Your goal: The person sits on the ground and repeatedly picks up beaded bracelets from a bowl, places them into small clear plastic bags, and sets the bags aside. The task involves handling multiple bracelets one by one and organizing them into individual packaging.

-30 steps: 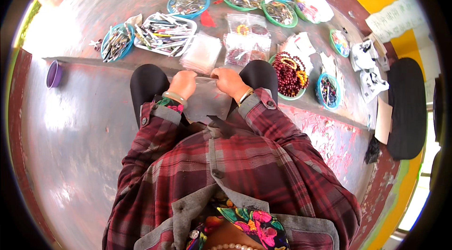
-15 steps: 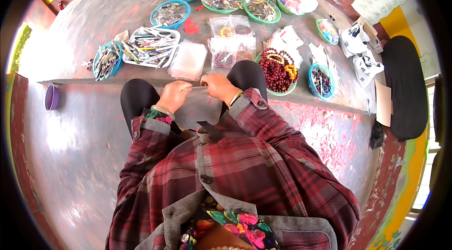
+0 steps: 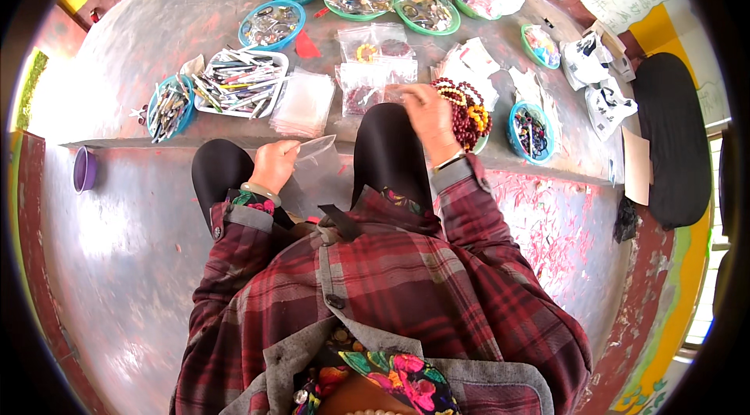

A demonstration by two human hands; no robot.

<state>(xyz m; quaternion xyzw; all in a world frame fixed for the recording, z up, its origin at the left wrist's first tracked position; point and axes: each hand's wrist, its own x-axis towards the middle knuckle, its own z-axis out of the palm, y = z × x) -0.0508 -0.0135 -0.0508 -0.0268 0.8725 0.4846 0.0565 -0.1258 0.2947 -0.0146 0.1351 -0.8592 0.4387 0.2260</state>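
Both hands have parted: my left hand [image 3: 273, 167] still pinches the clear plastic bag [image 3: 316, 155] over my lap, while my right hand [image 3: 428, 112] has left it and reaches, fingers loosely open, toward the dark red bead bracelets [image 3: 461, 106] just beside it.

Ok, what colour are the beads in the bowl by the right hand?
Mostly dark red beads, some yellow-orange, under the right hand; head view.

Clear plastic bags [image 3: 367, 63] on floor
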